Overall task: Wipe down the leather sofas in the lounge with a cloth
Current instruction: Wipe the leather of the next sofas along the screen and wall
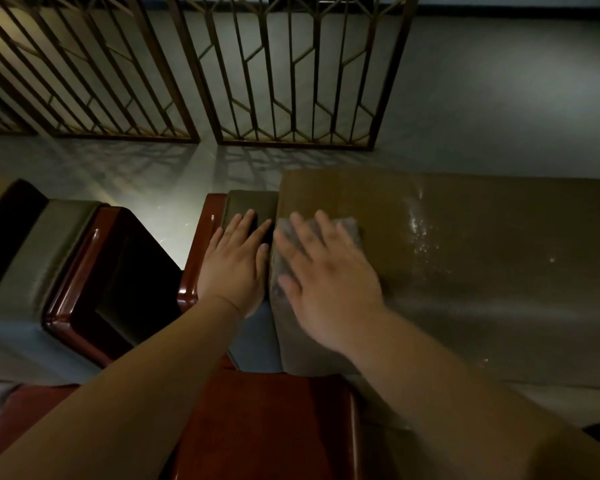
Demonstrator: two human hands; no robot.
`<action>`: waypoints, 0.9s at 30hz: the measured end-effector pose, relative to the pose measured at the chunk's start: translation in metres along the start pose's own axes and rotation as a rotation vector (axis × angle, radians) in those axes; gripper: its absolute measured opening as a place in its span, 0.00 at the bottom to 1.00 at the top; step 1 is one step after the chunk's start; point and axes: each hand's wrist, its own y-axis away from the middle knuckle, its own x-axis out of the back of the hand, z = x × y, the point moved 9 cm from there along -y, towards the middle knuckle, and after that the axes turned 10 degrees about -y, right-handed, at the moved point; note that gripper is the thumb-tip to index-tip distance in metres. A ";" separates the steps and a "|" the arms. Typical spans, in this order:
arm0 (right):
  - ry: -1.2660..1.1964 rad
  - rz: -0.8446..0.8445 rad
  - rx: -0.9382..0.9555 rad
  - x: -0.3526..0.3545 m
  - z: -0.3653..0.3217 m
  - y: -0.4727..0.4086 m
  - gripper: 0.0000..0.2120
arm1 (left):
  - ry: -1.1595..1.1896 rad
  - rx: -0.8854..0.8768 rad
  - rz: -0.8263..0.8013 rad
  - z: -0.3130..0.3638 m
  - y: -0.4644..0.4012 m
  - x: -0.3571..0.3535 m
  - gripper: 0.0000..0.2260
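We look down from head height onto the olive-brown leather cushion (482, 271) of a sofa, its surface dimly lit and creased in long shallow folds toward the lower right. A scatter of bright wet droplets (421, 233) glistens on the leather to the right of the hands, near the cushion's far edge. Our right hand (326, 282) lies flat on a grey cloth (347, 226), fingers spread and nearly straight, pressing it against the cushion's left end; the hand is blurred, and the cloth shows beyond the fingertips and beside the thumb. Nothing is curled round the cloth. Our left hand (236, 261) rests palm down, fingers straight and close together, on the padded top of the armrest (243, 202), just beside the cushion and holding nothing. The armrest is framed in glossy red-brown wood (201, 237), and a broader panel of the same wood (274, 420) fills the near foreground between the forearms. To the left, apart from this sofa, stands a second seat (49, 244) with grey-green upholstery and a similar lacquered wood arm. Beyond both lies a pale, smooth floor (499, 109) that catches a soft glare. Two brass-coloured lattice screens (291, 81) of slanted and vertical bars stand on it and cast barred shadows toward the sofa.
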 end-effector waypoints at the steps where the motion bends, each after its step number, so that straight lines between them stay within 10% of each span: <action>1: -0.007 -0.032 0.038 -0.004 -0.005 0.002 0.31 | 0.001 -0.005 -0.001 0.000 0.000 0.000 0.32; 8: -0.096 -0.110 -0.268 0.033 0.100 -0.067 0.32 | 0.041 0.012 -0.005 0.000 0.002 0.001 0.34; 15: -0.046 -0.013 -0.012 -0.001 0.018 0.055 0.32 | 0.124 0.015 -0.042 0.004 0.003 0.013 0.28; 20: -0.052 0.000 -0.177 0.023 0.103 0.050 0.32 | 0.569 0.400 -0.189 0.014 -0.011 0.046 0.22; 23: -0.104 0.029 -0.397 0.030 0.137 0.051 0.32 | 0.417 0.118 -0.098 0.081 -0.030 0.084 0.27; 27: -0.107 0.044 -0.196 0.010 0.091 0.054 0.31 | 0.053 -0.049 -0.032 0.123 -0.035 0.077 0.29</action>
